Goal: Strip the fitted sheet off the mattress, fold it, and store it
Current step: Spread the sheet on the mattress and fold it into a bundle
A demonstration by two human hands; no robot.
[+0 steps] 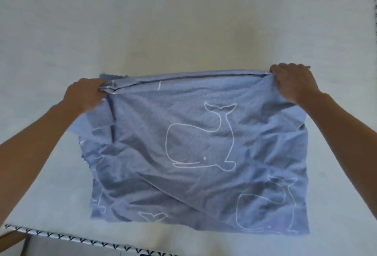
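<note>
A bare, pale grey-white mattress [183,21] filled the frame, its patterned piping running along the lower left edge. At the centre lay one blue cotton fitted sheet printed with white whale outlines [195,149], already off the bed and folded into a rumpled rectangle. The left hand [85,94] was clenched on the far-left corner and the right hand [293,82] on the far-right corner, both pinching bunched layers. The cloth looked light, soft and limp, likely to sag and slip out of line, so gripping the stacked corners seemed wisest. Two hands, one sheet; two whole whales showed.
</note>
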